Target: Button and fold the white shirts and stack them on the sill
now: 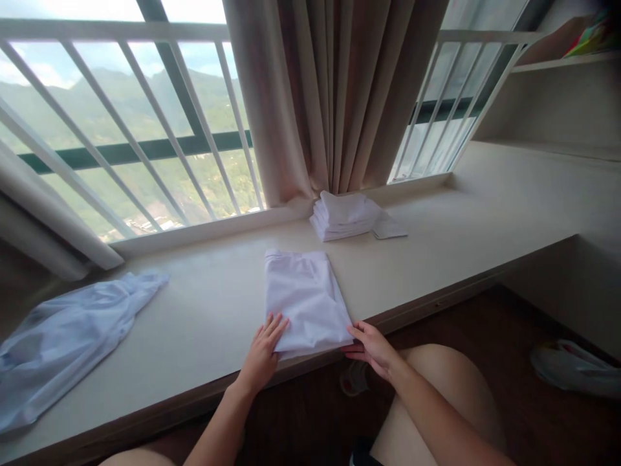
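A white garment (pixel 306 299), folded into a narrow rectangle, lies on the cream window ledge (pixel 204 304) near its front edge. My left hand (pixel 264 353) rests flat on the garment's near left corner, fingers spread. At the near right corner, my right hand (pixel 371 346) pinches the cloth's edge where it meets the ledge's front. Both hands touch the same garment.
A stack of folded white cloths (pixel 347 217) sits at the back by the beige curtain (pixel 334 97). A loose pale blue-white garment (pixel 68 336) lies at the left. White window bars (pixel 145 116) run behind. A shelf (pixel 557 97) stands right; a bag (pixel 575 366) lies on the floor.
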{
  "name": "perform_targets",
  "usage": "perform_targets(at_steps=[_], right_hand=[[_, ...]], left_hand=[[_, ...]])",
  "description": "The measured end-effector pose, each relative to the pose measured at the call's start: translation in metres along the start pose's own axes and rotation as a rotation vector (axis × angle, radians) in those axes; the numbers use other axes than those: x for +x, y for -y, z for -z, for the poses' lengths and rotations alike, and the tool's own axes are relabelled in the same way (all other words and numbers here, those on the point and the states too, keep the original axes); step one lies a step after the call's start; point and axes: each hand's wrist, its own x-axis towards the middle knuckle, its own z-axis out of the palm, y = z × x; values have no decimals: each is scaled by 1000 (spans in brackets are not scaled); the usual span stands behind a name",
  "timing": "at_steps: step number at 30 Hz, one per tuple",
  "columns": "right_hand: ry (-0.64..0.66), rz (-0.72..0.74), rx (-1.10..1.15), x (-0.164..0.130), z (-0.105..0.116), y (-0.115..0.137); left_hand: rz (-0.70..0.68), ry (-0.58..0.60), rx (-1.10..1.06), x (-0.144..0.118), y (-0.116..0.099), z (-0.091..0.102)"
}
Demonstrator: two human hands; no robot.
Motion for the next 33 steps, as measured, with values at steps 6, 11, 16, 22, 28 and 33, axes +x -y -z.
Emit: perform_targets(at_steps=[6, 11, 16, 22, 28, 33], right_hand=[[-26, 75, 169, 1, -7, -4], [-98, 126, -184, -1, -4, 1], [-334, 779, -1011, 17, -26, 48], [150, 833, -1576, 112, -66, 81], [180, 710, -1605, 165, -67, 71], [224, 969, -1633, 161, -145, 86]], left_hand=[[-141, 55, 94, -11, 17, 13], [-130, 167, 194, -19, 22, 33], [-90, 131, 225, 9, -13, 42], [141, -92, 265, 65, -41, -16], [134, -116, 251, 65, -7, -30], [200, -113, 270, 54, 32, -6]])
